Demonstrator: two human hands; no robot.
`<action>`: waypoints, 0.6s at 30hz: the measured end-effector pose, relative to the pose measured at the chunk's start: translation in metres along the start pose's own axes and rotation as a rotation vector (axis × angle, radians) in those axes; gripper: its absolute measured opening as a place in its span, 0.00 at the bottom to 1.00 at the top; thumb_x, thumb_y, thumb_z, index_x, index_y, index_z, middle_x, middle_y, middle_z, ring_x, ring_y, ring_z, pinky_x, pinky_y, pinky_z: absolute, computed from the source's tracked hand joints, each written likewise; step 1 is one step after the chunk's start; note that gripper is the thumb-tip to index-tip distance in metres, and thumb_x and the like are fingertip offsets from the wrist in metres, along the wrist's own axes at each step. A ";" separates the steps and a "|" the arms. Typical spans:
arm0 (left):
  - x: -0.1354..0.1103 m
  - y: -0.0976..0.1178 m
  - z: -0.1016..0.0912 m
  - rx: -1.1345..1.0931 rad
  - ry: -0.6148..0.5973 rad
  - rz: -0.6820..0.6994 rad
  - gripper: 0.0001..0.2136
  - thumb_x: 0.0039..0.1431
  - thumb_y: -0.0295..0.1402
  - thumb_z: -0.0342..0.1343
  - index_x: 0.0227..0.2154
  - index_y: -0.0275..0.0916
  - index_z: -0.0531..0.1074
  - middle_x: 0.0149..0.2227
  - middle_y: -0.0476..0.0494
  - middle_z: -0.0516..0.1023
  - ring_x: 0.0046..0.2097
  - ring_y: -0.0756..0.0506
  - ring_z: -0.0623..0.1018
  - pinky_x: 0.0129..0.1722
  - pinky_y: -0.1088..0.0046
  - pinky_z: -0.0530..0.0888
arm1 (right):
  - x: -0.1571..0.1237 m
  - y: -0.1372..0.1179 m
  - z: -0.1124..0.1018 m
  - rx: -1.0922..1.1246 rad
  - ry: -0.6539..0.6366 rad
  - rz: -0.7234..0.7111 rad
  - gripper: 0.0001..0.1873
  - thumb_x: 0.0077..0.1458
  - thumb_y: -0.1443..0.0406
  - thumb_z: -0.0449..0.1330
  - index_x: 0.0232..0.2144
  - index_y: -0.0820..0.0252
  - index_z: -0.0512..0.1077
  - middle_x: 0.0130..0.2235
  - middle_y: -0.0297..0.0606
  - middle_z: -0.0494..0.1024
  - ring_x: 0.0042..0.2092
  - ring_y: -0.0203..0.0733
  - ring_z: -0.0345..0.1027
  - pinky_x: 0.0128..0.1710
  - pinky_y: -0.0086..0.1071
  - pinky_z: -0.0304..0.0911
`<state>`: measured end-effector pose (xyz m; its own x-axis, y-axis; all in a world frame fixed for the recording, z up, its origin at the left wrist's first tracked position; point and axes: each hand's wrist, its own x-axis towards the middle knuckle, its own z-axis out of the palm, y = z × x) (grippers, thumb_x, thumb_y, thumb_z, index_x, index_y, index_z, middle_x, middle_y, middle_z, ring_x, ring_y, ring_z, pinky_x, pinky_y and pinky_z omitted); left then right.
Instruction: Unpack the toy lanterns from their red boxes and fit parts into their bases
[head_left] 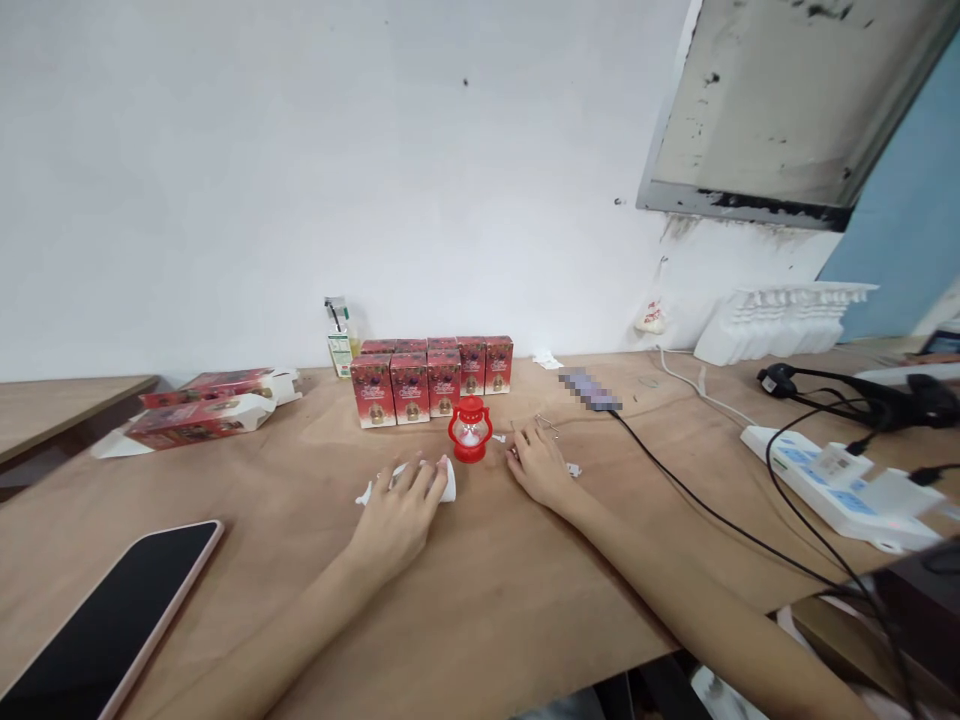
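A small red lantern point(470, 432) with a clear middle stands upright on the table between my hands. My left hand point(397, 520) lies over a white cylindrical thing point(449, 481), its fingers curved around the top; most of that thing is hidden beneath them. To the right of the lantern, my right hand point(541, 468) rests low on the table with its fingers slightly apart. Small white and metal-looking bits point(573, 469) lie by that hand, too small to name. Behind the lantern stand several red printed boxes point(410, 388) in rows.
Flattened red cartons point(199, 420) lie at the left, and a phone point(112, 620) is at the front left. A cabled, blurred device point(590, 390) lies right of centre. A power strip point(836, 485), black headgear point(862, 395) and white stacked trays point(780, 325) occupy the right side.
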<state>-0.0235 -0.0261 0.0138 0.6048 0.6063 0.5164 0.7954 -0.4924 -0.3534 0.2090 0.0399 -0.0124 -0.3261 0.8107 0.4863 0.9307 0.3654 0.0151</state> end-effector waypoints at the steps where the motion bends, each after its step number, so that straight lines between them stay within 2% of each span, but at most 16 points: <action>1: 0.005 0.002 -0.001 0.028 -0.019 0.023 0.21 0.51 0.18 0.44 0.49 0.32 0.66 0.42 0.32 0.74 0.47 0.35 0.72 0.45 0.55 0.63 | 0.000 0.000 0.000 0.004 0.000 -0.011 0.07 0.57 0.66 0.50 0.34 0.62 0.67 0.38 0.46 0.70 0.42 0.48 0.61 0.41 0.39 0.59; 6: 0.037 -0.007 -0.002 0.139 -0.158 0.135 0.14 0.54 0.18 0.45 0.39 0.32 0.73 0.35 0.34 0.74 0.39 0.38 0.73 0.39 0.58 0.66 | 0.000 0.001 0.000 0.048 0.018 -0.055 0.06 0.57 0.65 0.51 0.33 0.61 0.67 0.37 0.45 0.70 0.42 0.48 0.61 0.41 0.38 0.59; 11: 0.059 -0.029 0.011 0.159 -0.211 0.226 0.10 0.50 0.18 0.52 0.25 0.37 0.75 0.34 0.39 0.76 0.43 0.39 0.72 0.48 0.56 0.62 | -0.001 -0.002 -0.003 0.104 0.031 -0.105 0.06 0.57 0.66 0.50 0.34 0.61 0.66 0.38 0.44 0.70 0.41 0.46 0.61 0.41 0.37 0.59; 15: 0.068 -0.038 0.026 0.138 -0.218 0.279 0.12 0.48 0.18 0.52 0.27 0.40 0.77 0.36 0.40 0.78 0.47 0.39 0.71 0.52 0.54 0.59 | -0.005 -0.012 -0.009 0.219 -0.009 -0.286 0.06 0.57 0.67 0.50 0.35 0.62 0.66 0.38 0.43 0.71 0.42 0.45 0.62 0.42 0.37 0.59; 18: 0.072 -0.036 0.036 0.107 -0.225 0.299 0.12 0.48 0.18 0.53 0.31 0.38 0.77 0.38 0.40 0.78 0.50 0.40 0.70 0.56 0.55 0.56 | -0.008 -0.021 -0.013 0.336 -0.070 -0.412 0.09 0.58 0.67 0.50 0.40 0.61 0.66 0.40 0.43 0.73 0.43 0.44 0.64 0.45 0.38 0.59</action>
<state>-0.0071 0.0577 0.0356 0.7947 0.5735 0.1988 0.5754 -0.6074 -0.5477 0.1943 0.0198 -0.0058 -0.6747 0.5934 0.4390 0.6226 0.7769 -0.0932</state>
